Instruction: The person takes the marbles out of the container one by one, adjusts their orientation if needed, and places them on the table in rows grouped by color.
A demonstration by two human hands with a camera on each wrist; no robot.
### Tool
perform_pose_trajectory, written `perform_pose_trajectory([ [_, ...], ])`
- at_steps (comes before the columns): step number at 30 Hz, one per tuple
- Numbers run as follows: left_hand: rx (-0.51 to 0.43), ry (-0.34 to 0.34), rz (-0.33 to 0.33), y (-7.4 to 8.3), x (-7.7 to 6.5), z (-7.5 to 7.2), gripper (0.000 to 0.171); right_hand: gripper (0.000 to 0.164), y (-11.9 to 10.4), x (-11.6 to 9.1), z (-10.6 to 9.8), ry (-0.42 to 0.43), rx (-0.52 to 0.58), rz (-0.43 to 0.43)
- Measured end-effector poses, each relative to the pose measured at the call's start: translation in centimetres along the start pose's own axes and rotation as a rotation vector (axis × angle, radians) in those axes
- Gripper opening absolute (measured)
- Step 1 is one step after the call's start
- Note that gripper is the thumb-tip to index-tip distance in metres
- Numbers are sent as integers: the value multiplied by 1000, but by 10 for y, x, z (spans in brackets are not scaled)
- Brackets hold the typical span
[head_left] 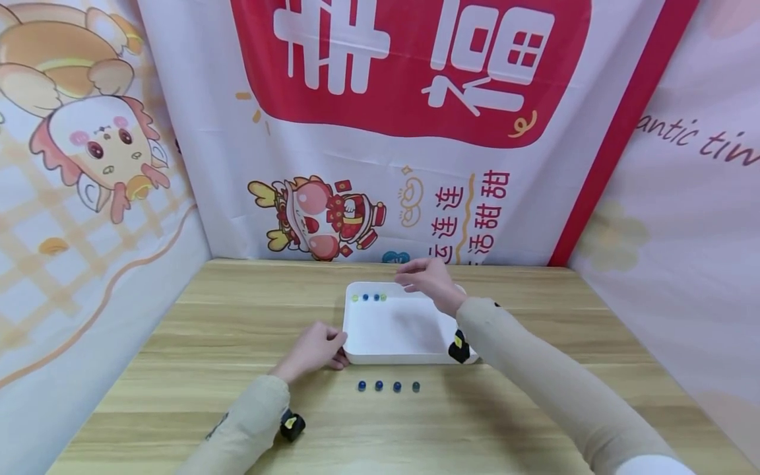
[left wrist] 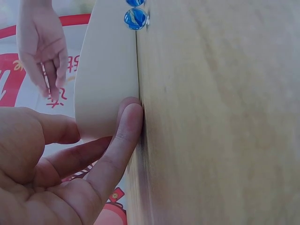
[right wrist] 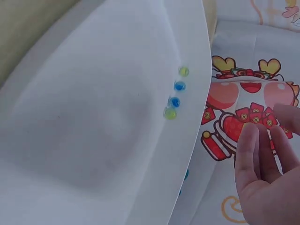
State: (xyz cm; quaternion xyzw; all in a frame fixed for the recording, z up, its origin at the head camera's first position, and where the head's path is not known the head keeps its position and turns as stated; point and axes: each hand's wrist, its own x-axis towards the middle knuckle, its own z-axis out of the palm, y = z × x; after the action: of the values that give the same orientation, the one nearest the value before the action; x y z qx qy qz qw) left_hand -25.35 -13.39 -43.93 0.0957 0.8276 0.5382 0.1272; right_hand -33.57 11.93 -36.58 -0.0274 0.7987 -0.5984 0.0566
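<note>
A white tray (head_left: pixel 394 359) sits on the wooden table. My left hand (head_left: pixel 315 346) grips its near left corner; in the left wrist view the thumb is at the rim and a fingertip (left wrist: pixel 132 117) presses low on the outer wall. Above the tray's far side hovers my right hand (head_left: pixel 430 280), fingers loosely bent and nothing between them. Along the far wall inside lie two yellow-green marbles (right wrist: pixel 170 113) and, between them, two blue marbles (right wrist: pixel 175 102). Several blue marbles (head_left: pixel 379 385) form a row on the table in front of the tray, the rightmost darker.
The wooden table (head_left: pixel 237 409) backs onto a printed white and red cloth (head_left: pixel 386 152). Patterned cloth hangings (head_left: pixel 89 264) close off the left and right sides. My right forearm (head_left: pixel 546 369) crosses over the tray's right end.
</note>
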Motion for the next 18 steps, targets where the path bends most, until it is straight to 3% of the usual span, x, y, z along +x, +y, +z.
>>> perform_pose_trajectory([
  [12, -5, -12, -18, -1, 1, -1, 30, 22, 8, 34, 17, -169, -101, -28],
  [18, -5, -11, -27, -1, 0, -1, 30, 20, 17, 43, 18, -191, -115, -25],
])
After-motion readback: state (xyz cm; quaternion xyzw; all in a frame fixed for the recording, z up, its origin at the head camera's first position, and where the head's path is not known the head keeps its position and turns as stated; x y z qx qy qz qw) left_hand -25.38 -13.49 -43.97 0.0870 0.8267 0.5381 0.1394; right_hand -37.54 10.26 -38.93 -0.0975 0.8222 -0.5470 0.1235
